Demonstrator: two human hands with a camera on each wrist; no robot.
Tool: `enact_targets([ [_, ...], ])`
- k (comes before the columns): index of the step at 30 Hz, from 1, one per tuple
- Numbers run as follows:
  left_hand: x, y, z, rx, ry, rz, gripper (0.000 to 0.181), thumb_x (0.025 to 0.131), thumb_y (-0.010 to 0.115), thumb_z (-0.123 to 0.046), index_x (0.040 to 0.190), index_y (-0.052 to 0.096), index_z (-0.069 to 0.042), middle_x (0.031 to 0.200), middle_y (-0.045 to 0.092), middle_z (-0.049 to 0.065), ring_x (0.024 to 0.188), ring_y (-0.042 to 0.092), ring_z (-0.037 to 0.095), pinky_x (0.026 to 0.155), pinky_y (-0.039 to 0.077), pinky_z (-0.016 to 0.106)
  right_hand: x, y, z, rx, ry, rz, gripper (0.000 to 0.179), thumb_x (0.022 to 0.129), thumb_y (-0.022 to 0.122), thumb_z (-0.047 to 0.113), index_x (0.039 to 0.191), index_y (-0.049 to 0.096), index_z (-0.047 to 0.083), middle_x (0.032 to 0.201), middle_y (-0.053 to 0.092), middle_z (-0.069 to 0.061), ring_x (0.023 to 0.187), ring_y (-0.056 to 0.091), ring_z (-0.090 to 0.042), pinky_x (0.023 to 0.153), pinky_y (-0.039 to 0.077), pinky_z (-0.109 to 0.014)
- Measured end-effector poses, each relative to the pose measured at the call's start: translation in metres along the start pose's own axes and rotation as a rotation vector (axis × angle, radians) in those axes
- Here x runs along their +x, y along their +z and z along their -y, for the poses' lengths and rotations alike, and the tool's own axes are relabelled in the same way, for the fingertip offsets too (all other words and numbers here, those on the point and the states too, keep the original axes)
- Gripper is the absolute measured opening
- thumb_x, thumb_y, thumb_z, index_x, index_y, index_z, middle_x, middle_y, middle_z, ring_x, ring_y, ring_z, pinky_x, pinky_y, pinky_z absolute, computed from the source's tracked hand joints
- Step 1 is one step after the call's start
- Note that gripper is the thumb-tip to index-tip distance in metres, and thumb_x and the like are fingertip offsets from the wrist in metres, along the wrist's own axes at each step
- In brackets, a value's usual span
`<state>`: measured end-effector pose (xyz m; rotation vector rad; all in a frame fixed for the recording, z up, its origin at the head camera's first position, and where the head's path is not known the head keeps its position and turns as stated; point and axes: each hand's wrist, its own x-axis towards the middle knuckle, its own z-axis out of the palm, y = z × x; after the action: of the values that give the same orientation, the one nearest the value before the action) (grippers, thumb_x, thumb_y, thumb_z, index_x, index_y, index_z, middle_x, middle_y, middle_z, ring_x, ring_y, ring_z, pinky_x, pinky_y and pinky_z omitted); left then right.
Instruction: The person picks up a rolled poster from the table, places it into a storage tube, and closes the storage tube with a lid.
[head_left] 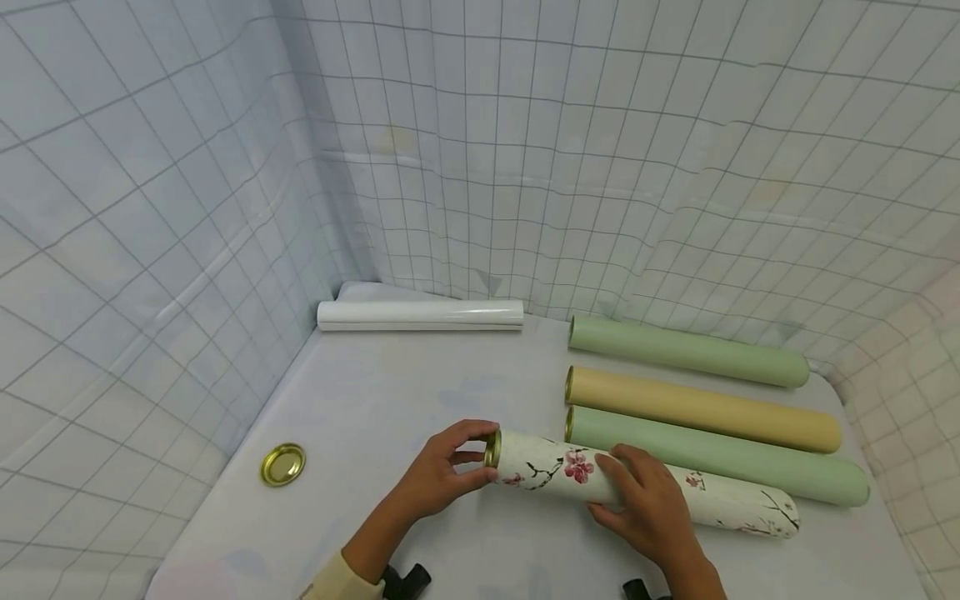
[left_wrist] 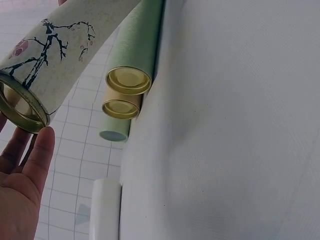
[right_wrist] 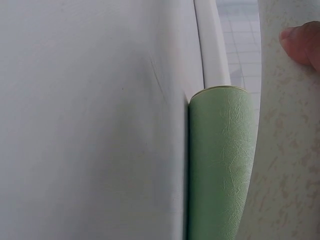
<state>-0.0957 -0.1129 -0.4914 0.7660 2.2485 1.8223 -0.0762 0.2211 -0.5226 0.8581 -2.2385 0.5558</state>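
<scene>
A long white tube printed with pink blossoms and dark branches [head_left: 540,467] is held by both hands above the table's front part. My left hand [head_left: 442,467] curls its thumb and fingers round the left end, at the gold metal rim [left_wrist: 35,111]. Farther right, my right hand [head_left: 647,504] grips the tube about its middle, and its thumb tip [right_wrist: 300,42] presses on the wall in the right wrist view. A round gold lid [head_left: 282,464] lies on the table to the left of my left hand.
Behind the floral tube lie a light green tube [head_left: 720,458], a tan tube [head_left: 705,408] and another green tube [head_left: 690,352], gold ends facing left. A glossy white roll [head_left: 420,316] lies at the back left. Grid-patterned curtains [head_left: 525,167] enclose the white table [head_left: 360,392].
</scene>
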Motion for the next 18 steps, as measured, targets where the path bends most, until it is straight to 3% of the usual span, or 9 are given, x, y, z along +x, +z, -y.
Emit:
enact_targets([
  [6, -0.0003, 0.0010, -0.0016, -0.008, 0.000, -0.012, 0.054, 0.089, 0.077, -0.018, 0.138, 0.054, -0.013, 0.136, 0.054, 0.004, 0.124, 0.054, 0.025, 0.093, 0.054, 0.034, 0.0007, -0.0030, -0.0001, 0.004, 0.038, 0.065, 0.057, 0.087, 0.064, 0.055, 0.121, 0.067, 0.009, 0.111, 0.062, -0.010, 0.095, 0.061, -0.028, 0.071, 0.051, -0.049],
  [11, -0.0008, 0.0017, -0.0033, -0.001, -0.006, -0.022, 0.054, 0.088, 0.078, -0.020, 0.137, 0.055, -0.014, 0.135, 0.056, 0.003, 0.123, 0.055, 0.024, 0.091, 0.055, 0.035, 0.0013, -0.0047, 0.0015, -0.015, 0.086, 0.136, 0.069, 0.066, 0.086, 0.044, 0.123, 0.065, 0.010, 0.112, 0.061, -0.010, 0.099, 0.061, -0.029, 0.074, 0.052, -0.050],
  [14, -0.0018, 0.0024, -0.0049, 0.006, -0.007, -0.026, 0.053, 0.088, 0.078, -0.021, 0.136, 0.056, -0.015, 0.134, 0.057, 0.002, 0.122, 0.056, 0.025, 0.090, 0.055, 0.035, 0.0023, -0.0056, 0.0030, -0.029, 0.084, 0.151, 0.078, 0.057, 0.092, 0.040, 0.124, 0.065, 0.009, 0.116, 0.062, -0.009, 0.103, 0.062, -0.030, 0.079, 0.052, -0.050],
  [18, -0.0036, 0.0034, -0.0072, 0.006, 0.002, -0.016, 0.054, 0.088, 0.078, -0.021, 0.136, 0.056, -0.014, 0.134, 0.057, 0.005, 0.122, 0.056, 0.025, 0.090, 0.055, 0.034, 0.0023, -0.0071, 0.0041, -0.041, 0.051, 0.124, 0.082, 0.054, 0.092, 0.041, 0.124, 0.065, 0.007, 0.117, 0.065, -0.007, 0.103, 0.063, -0.030, 0.084, 0.050, -0.047],
])
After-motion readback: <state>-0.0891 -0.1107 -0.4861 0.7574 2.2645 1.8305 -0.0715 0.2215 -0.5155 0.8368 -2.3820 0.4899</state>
